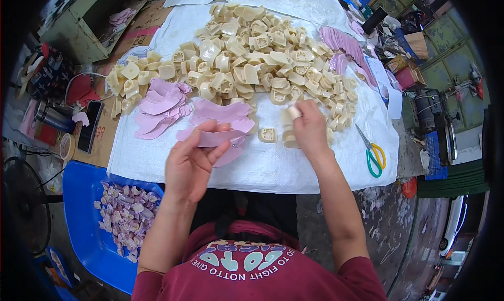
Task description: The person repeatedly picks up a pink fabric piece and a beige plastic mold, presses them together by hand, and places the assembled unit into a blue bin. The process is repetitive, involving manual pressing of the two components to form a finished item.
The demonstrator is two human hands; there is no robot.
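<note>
1. Left hand [188, 170]: grip pinched closed on a pink strip [220, 138] over the white-covered table [336, 169].
2. Right hand [311, 128]: curled close against cream blocks [289, 138]; blur hides whether its grip holds one.
3. Beyond both hands spreads a cream pile [247, 56]; scissors [370, 146] lie to the right.

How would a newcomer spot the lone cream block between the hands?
On the white sheet, find the big heap of cream blocks. Just below it in the picture, between the left hand and right hand, is one small cream block. Unlike the heaped ones, it lies apart on the sheet, pitted face up.
</note>
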